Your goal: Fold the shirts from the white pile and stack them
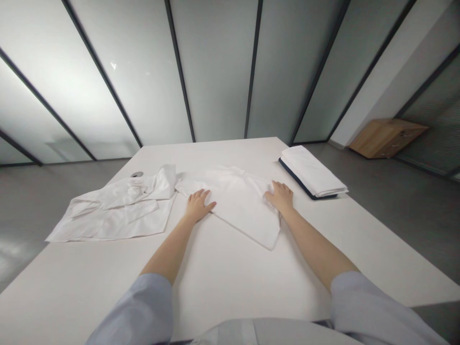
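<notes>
A white piece of cloth, apparently a garment (239, 199), lies spread on the white table (223, 287) in front of me. My left hand (199, 205) rests on its left edge, fingers stretched out and slightly apart. On the right edge lies my right hand (282, 196), palm down with its fingers spread loosely. The cloth's near corner points toward me between my forearms. Whether any fabric is pinched under the fingertips is not visible.
Another crumpled white cloth (122, 208) covers the table's left side, beside a round grey disc (137, 174). Folded white cloth (311, 167) sits on a dark folded layer (298, 181) at the right. A wooden cabinet (384, 138) stands beyond, near frosted glass panels (219, 67).
</notes>
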A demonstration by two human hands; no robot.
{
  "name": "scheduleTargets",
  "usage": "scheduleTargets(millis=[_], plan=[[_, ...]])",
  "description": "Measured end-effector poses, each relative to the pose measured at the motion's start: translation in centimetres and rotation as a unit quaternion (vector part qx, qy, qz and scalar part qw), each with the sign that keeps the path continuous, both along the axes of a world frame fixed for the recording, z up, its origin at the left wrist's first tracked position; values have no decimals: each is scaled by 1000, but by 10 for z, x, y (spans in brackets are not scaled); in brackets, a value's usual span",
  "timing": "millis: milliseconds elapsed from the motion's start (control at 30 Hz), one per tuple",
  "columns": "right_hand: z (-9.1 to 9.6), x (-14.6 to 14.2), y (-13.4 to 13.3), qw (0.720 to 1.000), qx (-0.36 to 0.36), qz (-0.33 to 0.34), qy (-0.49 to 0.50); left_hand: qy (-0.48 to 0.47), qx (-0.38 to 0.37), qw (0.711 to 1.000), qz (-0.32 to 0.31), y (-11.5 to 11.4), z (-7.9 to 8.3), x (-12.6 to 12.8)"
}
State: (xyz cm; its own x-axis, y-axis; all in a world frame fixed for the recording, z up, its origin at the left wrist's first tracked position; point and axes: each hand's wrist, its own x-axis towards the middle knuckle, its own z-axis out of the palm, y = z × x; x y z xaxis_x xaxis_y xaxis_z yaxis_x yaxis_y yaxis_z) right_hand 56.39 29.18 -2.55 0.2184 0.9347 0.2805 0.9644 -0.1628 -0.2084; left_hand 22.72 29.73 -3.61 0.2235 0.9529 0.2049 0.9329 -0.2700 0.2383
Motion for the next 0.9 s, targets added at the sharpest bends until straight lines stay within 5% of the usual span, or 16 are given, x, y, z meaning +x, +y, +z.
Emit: scheduleTargets(millis=[100,233,400,467,533,633,700,800,900], plan=[[-5,6,3,999,-9,-27,15,0,-7,1000,0,0,1,-1],[3,4,2,996,78,-12,31,-13,3,1000,8,-1,1,1],[19,-34,-17,964,170,176,108,-44,64,997,-21,-8,7,9],[23,-60,-34,922,101,333,171,-53,80,994,-54,-12,12,15],[27,-85,-52,848,-34,482,218,-48,89,990,-100,-17,16,20],[30,-103,-65,765,-153,565,268,-9,65,983,-169,-21,19,25],[29,-98,-59,786,-110,530,300,14,29,979,-202,-22,19,26],[18,-71,-34,875,4,408,262,17,5,975,-221,-19,19,26],[2,-44,-9,929,-51,330,160,-1,25,976,-216,-17,21,26]])
